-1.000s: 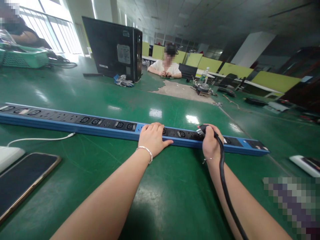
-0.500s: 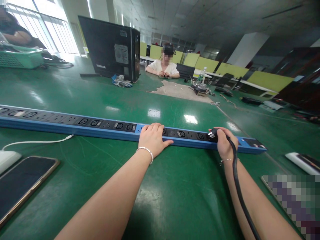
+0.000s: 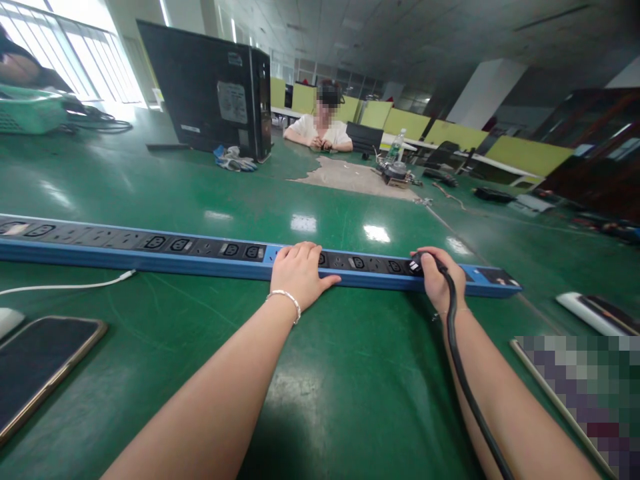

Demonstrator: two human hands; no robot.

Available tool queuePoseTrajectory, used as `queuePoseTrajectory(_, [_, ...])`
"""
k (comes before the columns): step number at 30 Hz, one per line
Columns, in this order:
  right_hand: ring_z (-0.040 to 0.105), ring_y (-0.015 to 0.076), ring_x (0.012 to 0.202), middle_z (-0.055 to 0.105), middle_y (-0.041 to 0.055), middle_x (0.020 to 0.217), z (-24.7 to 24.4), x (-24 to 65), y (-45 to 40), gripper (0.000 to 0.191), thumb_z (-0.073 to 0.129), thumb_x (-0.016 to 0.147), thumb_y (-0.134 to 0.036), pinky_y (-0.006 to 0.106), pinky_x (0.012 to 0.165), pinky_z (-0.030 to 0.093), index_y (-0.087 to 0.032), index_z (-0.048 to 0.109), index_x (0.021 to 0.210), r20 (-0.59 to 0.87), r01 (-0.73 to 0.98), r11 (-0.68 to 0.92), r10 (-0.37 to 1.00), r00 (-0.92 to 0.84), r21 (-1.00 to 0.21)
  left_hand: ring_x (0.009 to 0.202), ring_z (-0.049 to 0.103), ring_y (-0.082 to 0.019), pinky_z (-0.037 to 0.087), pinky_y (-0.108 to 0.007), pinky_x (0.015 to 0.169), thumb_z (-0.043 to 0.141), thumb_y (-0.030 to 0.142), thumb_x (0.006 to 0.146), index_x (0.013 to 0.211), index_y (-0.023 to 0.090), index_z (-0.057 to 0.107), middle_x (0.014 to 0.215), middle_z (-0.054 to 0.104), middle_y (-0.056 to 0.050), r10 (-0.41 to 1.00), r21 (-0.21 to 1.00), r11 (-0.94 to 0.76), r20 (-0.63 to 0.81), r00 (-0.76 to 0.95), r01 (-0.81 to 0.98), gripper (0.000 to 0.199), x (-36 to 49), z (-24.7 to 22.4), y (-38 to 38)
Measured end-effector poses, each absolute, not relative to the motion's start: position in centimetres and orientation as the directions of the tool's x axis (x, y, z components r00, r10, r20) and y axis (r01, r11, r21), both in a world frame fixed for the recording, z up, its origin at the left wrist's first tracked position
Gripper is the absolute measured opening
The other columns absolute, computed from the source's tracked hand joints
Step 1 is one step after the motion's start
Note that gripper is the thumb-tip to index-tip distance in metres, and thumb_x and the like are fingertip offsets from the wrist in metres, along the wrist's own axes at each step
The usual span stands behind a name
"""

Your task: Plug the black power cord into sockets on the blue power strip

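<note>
A long blue power strip [image 3: 235, 269] with black sockets lies across the green table. My left hand [image 3: 299, 270] rests over its middle, fingers on the top face and thumb along the near side, gripping it. Near the strip's right end, my right hand [image 3: 443, 277] is closed on a black plug [image 3: 418, 263] at the sockets. Whether the plug's pins are in a socket is hidden. From the plug a black cable [image 3: 463, 373] runs down over my right forearm.
A phone [image 3: 45, 360] and a white cable [image 3: 75, 287] lie at left. Behind the strip stand a black computer case [image 3: 210, 93], gloves [image 3: 235, 160] and a bottle [image 3: 397, 145]. A person [image 3: 320, 130] sits across the table. Another device [image 3: 595, 313] lies at right.
The whole view has shifted slightly, so the strip and both hands appear a little further left. Both hands keep their holds on the strip and the plug.
</note>
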State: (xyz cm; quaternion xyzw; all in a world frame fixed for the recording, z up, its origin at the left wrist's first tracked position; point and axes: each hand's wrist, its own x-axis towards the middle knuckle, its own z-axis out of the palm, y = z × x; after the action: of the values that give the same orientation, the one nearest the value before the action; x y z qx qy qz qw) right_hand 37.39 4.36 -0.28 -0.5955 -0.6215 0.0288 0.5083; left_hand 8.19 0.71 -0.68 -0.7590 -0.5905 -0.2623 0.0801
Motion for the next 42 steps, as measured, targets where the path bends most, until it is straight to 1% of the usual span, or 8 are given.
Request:
queuePoseTrajectory(6, [0.064,0.0203,0.09,0.071,0.0028,0.091,0.1,37.3,4.1,0.026,0.048,0.081,-0.037,0.034,0.085,0.047,-0.022,0.066,0.093,0.602,0.758,0.297,0.784,0.154,-0.581,0.118,0.049,-0.024,0.031,-0.038,0.099,0.052,0.063,0.076,0.121,0.017,0.052,0.126,0.057,-0.01,0.863,0.19,-0.295,0.474,0.175,0.936,0.065,8.1,-0.6,0.7])
queuePoseTrajectory(13, [0.064,0.0206,0.087,0.071,0.0022,0.092,0.5,37.3,4.1,0.029,0.048,0.081,-0.04,0.033,0.083,0.047,-0.023,0.067,0.095,0.56,0.793,0.261,0.82,0.119,-0.55,0.117,0.049,-0.024,0.031,-0.037,0.098,0.051,0.063,0.076,0.119,0.018,0.053,0.126,0.058,-0.009,0.856,0.188,-0.295,0.488,0.171,0.937,0.063,8.0,-0.7,0.8])
queuePoseTrajectory(20, [0.063,0.0213,0.091,0.07,0.002,0.096,0.8,37.1,4.1,0.028,0.048,0.082,-0.039,0.034,0.086,0.046,-0.024,0.066,0.095,0.542,0.819,0.26,0.838,0.072,-0.511,0.119,0.047,-0.026,0.029,-0.039,0.1,0.05,0.063,0.076,0.122,0.018,0.052,0.127,0.056,-0.01,0.872,0.202,-0.276,0.464,0.156,0.94,0.064,8.1,-0.6,0.8])
queuePoseTrajectory(30, [0.062,0.0204,0.086,0.07,0.0026,0.086,1.7,38.1,4.5,0.03,0.046,0.083,-0.042,0.032,0.081,0.047,-0.023,0.065,0.096,0.469,0.828,0.311,0.881,-0.067,-0.466,0.119,0.047,-0.027,0.029,-0.039,0.1,0.051,0.063,0.076,0.122,0.019,0.052,0.128,0.055,-0.011,0.881,0.216,-0.278,0.446,0.158,0.936,0.064,8.1,-0.5,0.7])
queuePoseTrajectory(35, [0.063,0.0207,0.086,0.07,0.0037,0.088,1.4,38.0,4.0,0.032,0.044,0.084,-0.042,0.032,0.08,0.047,-0.021,0.066,0.095,0.457,0.828,0.29,0.888,-0.047,-0.48,0.117,0.048,-0.026,0.031,-0.039,0.098,0.051,0.064,0.075,0.12,0.018,0.053,0.125,0.057,-0.01,0.865,0.2,-0.289,0.474,0.166,0.936,0.064,8.1,-0.6,0.8])
queuePoseTrajectory(42, [0.063,0.0227,0.094,0.069,0.0051,0.101,0.6,37.2,2.8,0.034,0.044,0.085,-0.042,0.035,0.086,0.046,-0.022,0.064,0.104,0.503,0.859,0.257,0.865,0.001,-0.443,0.118,0.047,-0.026,0.03,-0.039,0.099,0.051,0.064,0.075,0.121,0.019,0.053,0.126,0.057,-0.01,0.873,0.217,-0.283,0.462,0.157,0.934,0.063,8.1,-0.6,0.7])
